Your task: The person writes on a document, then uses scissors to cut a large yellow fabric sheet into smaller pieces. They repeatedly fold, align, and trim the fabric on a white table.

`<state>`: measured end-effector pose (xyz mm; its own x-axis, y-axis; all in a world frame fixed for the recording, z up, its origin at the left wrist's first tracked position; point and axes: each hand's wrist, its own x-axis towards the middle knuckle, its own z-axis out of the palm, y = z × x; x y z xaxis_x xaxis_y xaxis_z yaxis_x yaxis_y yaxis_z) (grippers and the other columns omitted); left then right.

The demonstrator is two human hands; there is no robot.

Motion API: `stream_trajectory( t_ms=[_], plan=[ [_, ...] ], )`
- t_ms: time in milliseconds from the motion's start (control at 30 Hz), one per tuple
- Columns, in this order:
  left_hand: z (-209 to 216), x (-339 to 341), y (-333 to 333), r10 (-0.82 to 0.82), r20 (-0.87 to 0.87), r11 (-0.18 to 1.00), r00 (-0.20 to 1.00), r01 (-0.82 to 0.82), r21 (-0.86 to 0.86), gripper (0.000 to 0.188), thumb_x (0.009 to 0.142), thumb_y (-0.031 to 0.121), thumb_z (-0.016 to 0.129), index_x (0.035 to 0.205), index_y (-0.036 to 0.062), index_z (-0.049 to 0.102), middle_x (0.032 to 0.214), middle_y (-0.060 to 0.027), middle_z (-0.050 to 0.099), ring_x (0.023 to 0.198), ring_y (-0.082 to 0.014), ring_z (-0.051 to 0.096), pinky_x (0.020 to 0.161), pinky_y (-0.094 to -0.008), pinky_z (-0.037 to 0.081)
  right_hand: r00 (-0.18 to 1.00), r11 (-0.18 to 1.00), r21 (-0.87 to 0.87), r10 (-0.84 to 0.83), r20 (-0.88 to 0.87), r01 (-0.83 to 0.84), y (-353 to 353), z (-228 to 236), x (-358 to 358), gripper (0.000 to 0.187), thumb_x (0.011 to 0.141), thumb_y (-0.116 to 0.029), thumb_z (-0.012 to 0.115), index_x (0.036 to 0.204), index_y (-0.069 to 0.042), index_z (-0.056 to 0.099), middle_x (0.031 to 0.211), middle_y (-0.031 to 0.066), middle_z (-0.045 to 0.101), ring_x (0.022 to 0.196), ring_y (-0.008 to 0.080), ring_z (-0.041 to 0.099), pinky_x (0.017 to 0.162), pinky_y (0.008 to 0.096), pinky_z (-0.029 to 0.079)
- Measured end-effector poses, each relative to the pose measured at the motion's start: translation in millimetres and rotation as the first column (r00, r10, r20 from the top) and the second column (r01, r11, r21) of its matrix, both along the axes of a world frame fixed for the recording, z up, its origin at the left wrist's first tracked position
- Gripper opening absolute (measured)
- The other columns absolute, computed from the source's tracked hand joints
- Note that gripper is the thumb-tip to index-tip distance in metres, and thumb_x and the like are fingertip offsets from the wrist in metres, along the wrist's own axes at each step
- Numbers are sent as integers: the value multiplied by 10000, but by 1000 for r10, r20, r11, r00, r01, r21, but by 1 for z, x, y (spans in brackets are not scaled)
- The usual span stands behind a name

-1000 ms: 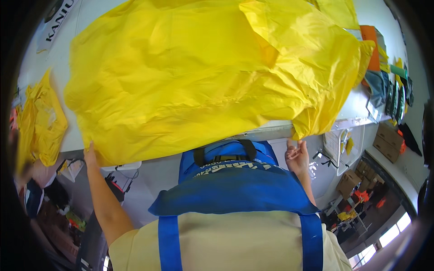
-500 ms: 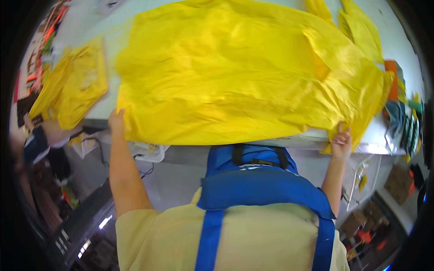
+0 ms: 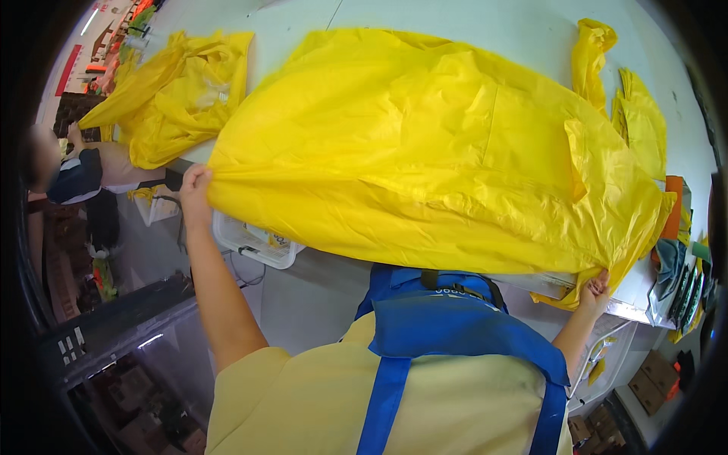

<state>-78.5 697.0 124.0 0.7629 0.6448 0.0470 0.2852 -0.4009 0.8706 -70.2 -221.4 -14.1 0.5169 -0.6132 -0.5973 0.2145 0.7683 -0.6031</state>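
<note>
A large, shiny yellow fabric piece point(image 3: 379, 159) lies spread over the pale table, its near edge hanging slightly over the front. It has a seam and a small raised flap towards the right. My left hand point(image 3: 196, 196) is closed on its left corner, which is drawn taut with creases fanning out from the grip. At the near right corner, my right hand point(image 3: 594, 294) has its fingers curled on the gathered fabric. Part of each hand's grip is hidden by the folds.
More yellow fabric point(image 3: 182, 98) lies crumpled at the far left, where a co-worker point(image 3: 91, 167) sits. Yellow strips point(image 3: 641, 121) lie at the far right, above an orange item point(image 3: 672, 208) and dark bundles. A white plastic tray point(image 3: 262, 246) sits below the table edge.
My left hand has pulled the fabric's left corner outward into a taut point. The fabric's far edge has come nearer, and the whole view has shifted.
</note>
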Motion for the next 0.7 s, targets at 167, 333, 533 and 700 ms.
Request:
stream_trajectory(
  t_ms=[167,333,533,700],
  plan=[
    [1,46,-1,-253,-405,967,879,221,-123,150,844,52,578,979,-10,601,930,-41,615,853,-123,574,766,-243,438,984,976,-159,131,-120,-149,-17,6,1,209,965,-270,479,922,-67,505,703,42,558,458,105,372,399,206,299],
    [-6,110,-42,-324,-544,939,774,195,-282,290,843,203,620,1042,-7,600,928,-46,627,851,-141,578,775,-274,444,953,942,183,-251,-170,281,-8,4,25,147,864,-90,506,734,-105,438,546,-8,389,427,128,340,361,224,254],
    [60,132,51,-234,219,797,947,316,-514,252,914,190,549,1136,72,522,1105,-40,550,1038,-140,504,897,-303,394,971,891,-413,-105,214,187,-32,128,57,243,882,-102,454,652,-127,381,529,-28,318,442,114,291,414,255,258],
    [199,176,92,-73,178,927,981,132,-352,245,946,165,519,1172,71,540,1186,-42,567,1056,-176,542,915,-300,408,944,677,-725,144,297,125,-47,338,113,226,917,-119,505,696,-93,466,588,0,404,500,103,378,462,202,319]
  ],
)
